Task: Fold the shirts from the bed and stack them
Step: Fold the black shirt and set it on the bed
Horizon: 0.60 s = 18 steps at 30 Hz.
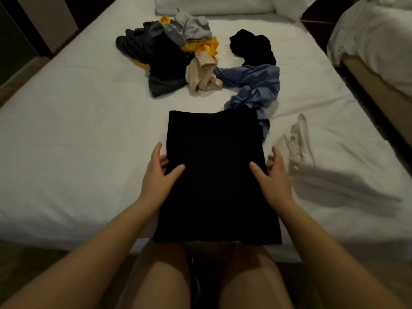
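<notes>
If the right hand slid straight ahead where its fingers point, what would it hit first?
Probably the crumpled blue shirt, whose end trails just beyond the right hand beside the black shirt; depth is uncertain.

Dim, warm light; soft focus, wide-angle bending at the edges.

Folded shirt at the near edge of the bed, loose clothes behind it.

The flat, rectangular folded black cloth shirt (pixel 214 175) lies on the white-sheeted bed (pixel 78 130), its near end at the bed's near edge. The left hand (pixel 159 175) holds its left edge and the right hand (pixel 275 179) its right edge, thumbs on top. Behind it, at its far right corner, lies the crumpled blue cloth shirt (pixel 256 85). Left of that is the bunched beige garment (pixel 204 73), then the mixed heap of dark, grey and yellow clothes (pixel 165 54). The crumpled black garment (pixel 252 46) lies behind the blue shirt, right of the heap. The white pillows (pixel 214 4) sit at the far end. A second bed (pixel 374 41) stands apart on the right.
</notes>
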Each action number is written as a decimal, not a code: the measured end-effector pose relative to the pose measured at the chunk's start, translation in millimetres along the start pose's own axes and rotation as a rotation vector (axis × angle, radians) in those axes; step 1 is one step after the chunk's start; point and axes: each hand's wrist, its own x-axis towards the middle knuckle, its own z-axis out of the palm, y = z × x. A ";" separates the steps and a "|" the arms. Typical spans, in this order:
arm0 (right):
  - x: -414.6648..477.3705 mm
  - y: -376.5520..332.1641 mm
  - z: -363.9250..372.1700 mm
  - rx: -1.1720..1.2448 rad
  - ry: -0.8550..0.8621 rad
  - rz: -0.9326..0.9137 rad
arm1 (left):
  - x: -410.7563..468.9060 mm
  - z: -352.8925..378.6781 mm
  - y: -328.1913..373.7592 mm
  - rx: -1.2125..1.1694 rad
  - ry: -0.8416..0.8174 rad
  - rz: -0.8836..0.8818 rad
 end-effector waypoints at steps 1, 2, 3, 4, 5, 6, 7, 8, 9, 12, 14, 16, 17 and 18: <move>-24.4 4.2 -1.6 -0.038 -0.018 -0.011 | -24.9 -1.1 -4.3 0.004 -0.007 -0.012; -45.8 8.7 -3.0 -0.057 -0.027 -0.010 | -47.0 0.0 -8.2 0.024 0.001 -0.025; -65.1 13.9 -3.8 -0.049 -0.025 0.001 | -66.5 2.7 -11.3 0.074 0.019 -0.027; -81.9 17.6 -4.5 -0.018 -0.011 0.017 | -82.1 5.8 -15.5 0.145 0.036 -0.017; -95.9 21.7 -4.1 0.032 0.005 0.037 | -94.6 8.3 -19.1 0.200 0.039 -0.009; -108.6 25.0 -3.2 0.090 0.017 0.056 | -103.7 9.9 -23.5 0.221 0.045 -0.019; -119.7 28.4 -1.4 0.146 0.032 0.076 | -109.9 10.5 -28.2 0.201 0.056 -0.052; -129.6 30.2 0.2 0.195 0.054 0.092 | -114.7 10.8 -32.7 0.134 0.073 -0.091; -137.9 30.7 1.7 0.236 0.084 0.102 | -119.5 10.9 -36.3 0.038 0.090 -0.128; -157.1 22.4 -0.2 0.308 0.170 0.076 | -131.0 2.9 -42.6 -0.174 0.144 -0.173; -167.8 15.5 -5.1 0.345 0.178 0.029 | -138.7 -6.2 -40.1 -0.197 0.126 -0.154; -179.2 15.1 -10.2 0.351 0.160 0.011 | -150.0 -15.0 -34.5 -0.191 0.095 -0.122; -184.9 18.5 -11.8 0.352 0.140 0.020 | -156.4 -18.9 -34.1 -0.199 0.079 -0.115; -191.7 23.0 -13.5 0.359 0.107 0.049 | -164.7 -22.1 -34.5 -0.220 0.057 -0.126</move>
